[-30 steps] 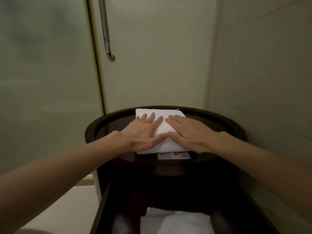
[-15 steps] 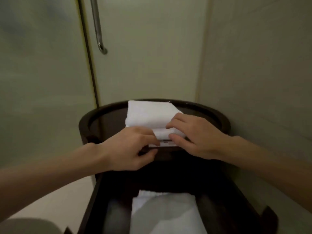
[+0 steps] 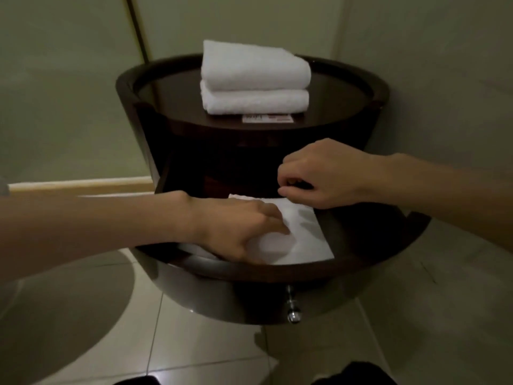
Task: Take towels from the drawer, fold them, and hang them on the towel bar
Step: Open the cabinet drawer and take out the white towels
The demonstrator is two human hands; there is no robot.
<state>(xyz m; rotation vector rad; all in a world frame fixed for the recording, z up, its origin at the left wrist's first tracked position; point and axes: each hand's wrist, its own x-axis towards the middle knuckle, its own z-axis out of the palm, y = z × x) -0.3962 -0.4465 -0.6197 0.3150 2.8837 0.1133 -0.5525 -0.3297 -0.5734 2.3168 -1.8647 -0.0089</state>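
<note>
A dark round bench (image 3: 347,90) stands in a corner, with pale walls behind it and to its right. On its top lies a stack (image 3: 255,79) of two folded white towels, one squarely on the other, folded edges facing the camera. A small card (image 3: 268,118) lies flat just in front of the stack, touching its front edge or nearly so.

Below the top, the drawer (image 3: 361,262) is pulled out toward the camera. A white towel (image 3: 305,240) lies inside it, flat at its right side and bunched at its left.

The left hand (image 3: 236,229) reaches in from the left and lies on the bunched part. Its fingers bend over the cloth and its thumb points down at the near edge, so it grips a fold of the towel.

The right hand (image 3: 327,176) comes in from the right, above the far right corner of the towel. Its fingers (image 3: 288,182) are curled, with thumb and forefinger close together. Blur hides whether they pinch the cloth or hold nothing.

A metal knob (image 3: 293,309) sticks out of the drawer front, below its rim. The floor (image 3: 208,343) is pale tile.
</note>
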